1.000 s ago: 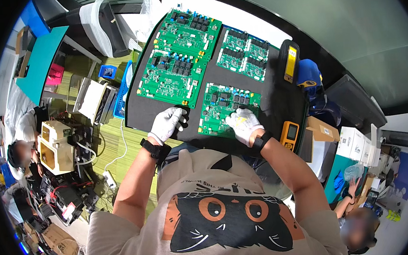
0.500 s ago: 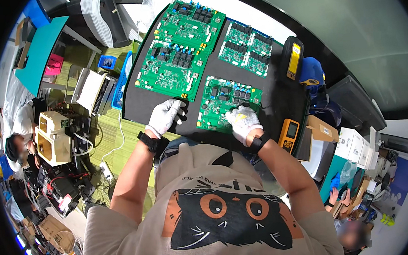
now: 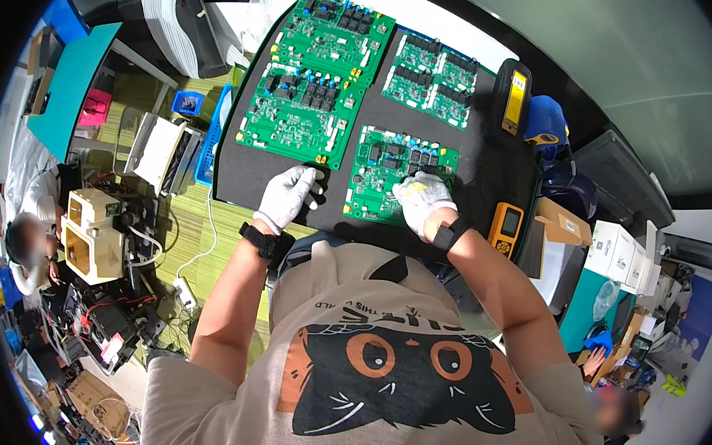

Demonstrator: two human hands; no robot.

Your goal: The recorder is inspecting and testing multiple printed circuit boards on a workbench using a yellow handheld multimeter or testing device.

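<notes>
My left hand (image 3: pixel 290 196), in a white glove, is at the table's near edge below a large green circuit board (image 3: pixel 294 117). Its fingers are loosely bent and apart, with nothing seen between them. Over a smaller green circuit board (image 3: pixel 375 183) is my right hand (image 3: pixel 423 199), also gloved in white. Its fingers curl down onto the lower right part of that board, by the black relays; the fingertips are hidden, so I cannot make out what they hold. Both boards lie flat, with black, blue and white components facing up.
Another large green board (image 3: pixel 333 36) lies at the far left of the black table mat (image 3: pixel 265 184). A panel of small boards (image 3: pixel 430 83) is at the far right. Along the right edge are a black-and-yellow device (image 3: pixel 514 101) and an orange handheld meter (image 3: pixel 505 227). Other people sit at both sides.
My right hand has shifted slightly farther over the smaller board, its fingers nearer the relays. The left hand has moved slightly away from me. The boards have not visibly moved on the mat.
</notes>
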